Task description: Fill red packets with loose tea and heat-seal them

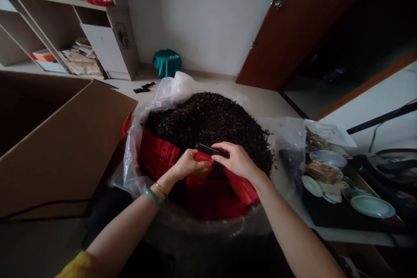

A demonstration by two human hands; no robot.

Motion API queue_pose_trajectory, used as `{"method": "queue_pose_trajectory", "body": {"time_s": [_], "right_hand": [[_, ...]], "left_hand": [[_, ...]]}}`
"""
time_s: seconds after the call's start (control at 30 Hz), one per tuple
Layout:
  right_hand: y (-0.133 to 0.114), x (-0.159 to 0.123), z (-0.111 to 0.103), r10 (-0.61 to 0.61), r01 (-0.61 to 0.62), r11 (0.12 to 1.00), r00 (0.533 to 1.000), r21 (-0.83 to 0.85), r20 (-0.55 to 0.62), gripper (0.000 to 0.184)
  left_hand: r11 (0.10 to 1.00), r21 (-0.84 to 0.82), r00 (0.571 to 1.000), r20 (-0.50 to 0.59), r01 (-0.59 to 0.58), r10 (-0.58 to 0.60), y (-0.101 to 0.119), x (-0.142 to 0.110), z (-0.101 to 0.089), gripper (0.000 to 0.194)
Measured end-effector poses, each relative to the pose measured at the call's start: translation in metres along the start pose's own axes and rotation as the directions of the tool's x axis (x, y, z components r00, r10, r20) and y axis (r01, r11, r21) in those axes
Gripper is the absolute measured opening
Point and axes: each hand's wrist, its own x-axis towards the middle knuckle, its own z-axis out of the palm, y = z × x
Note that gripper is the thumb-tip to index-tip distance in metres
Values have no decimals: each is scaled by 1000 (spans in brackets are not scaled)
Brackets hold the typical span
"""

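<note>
A big heap of dark loose tea leaves (211,121) fills a clear plastic bag (176,89) in front of me. Red packets (158,154) lie stacked at the heap's near edge. My left hand (189,164) is closed, pinching the mouth of a small red packet (201,169). My right hand (236,158) is closed on a black scoop (208,149) held right over that packet's opening. The hands almost touch each other.
A large open cardboard box (65,147) stands at the left. A dark tray with plates and bowls (342,191) sits at the right. Behind are shelves (65,30), a green stool (167,63) and a brown door (293,21).
</note>
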Motion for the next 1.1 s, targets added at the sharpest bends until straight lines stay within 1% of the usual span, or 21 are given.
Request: {"method": "queue_pose_trajectory", "body": {"time_s": [0.17,0.3,0.37,0.43,0.47,0.53,0.6,0.67,0.73,0.77,0.83,0.93,1.03,1.1], "right_hand": [[-1,0,1,-4,4,1000,1000,-4,-1,24],[-3,0,1,-12,12,1000,1000,1,12,23],[-2,0,2,-5,5,1000,1000,17,15,22],[1,0,3,15,-14,998,1000,65,-11,23],[3,1,4,30,-25,994,999,107,-42,25],[8,2,6,77,-48,974,989,223,-124,35],[11,3,9,147,-82,936,974,341,-170,48],[12,4,13,205,-120,895,966,431,-157,62],[11,5,18,229,-139,862,965,487,-129,73],[9,5,20,230,-138,852,965,505,-124,74],[5,4,24,230,-136,849,965,510,-126,68],[-1,3,25,228,-132,878,961,460,-158,51],[-6,1,24,211,-116,902,959,415,-191,43],[-7,1,24,205,-116,913,959,392,-195,37]], "left_hand": [[1000,-8,1000,-11,-16,16,-1,1,-1,39],[1000,-15,1000,-12,5,-5,-2,1,-2,41],[1000,-24,1000,-15,18,-18,-1,1,-1,43],[999,-51,1000,-18,17,-18,3,-1,1,44],[997,-75,999,-33,-3,0,5,-1,2,45],[988,-122,991,-110,-91,77,10,-2,5,47],[974,-127,967,-200,-187,160,14,-3,8,46],[969,-91,948,-244,-230,203,16,-4,10,42],[972,-64,949,-242,-226,204,15,-5,11,39],[975,-62,953,-233,-214,195,14,-5,11,39],[981,-68,962,-221,-182,163,12,-6,12,40],[988,-47,962,-240,-150,134,10,-6,12,46],[988,-43,954,-267,-151,135,12,-6,12,52],[988,-82,961,-257,-129,104,12,-5,11,53]]}}
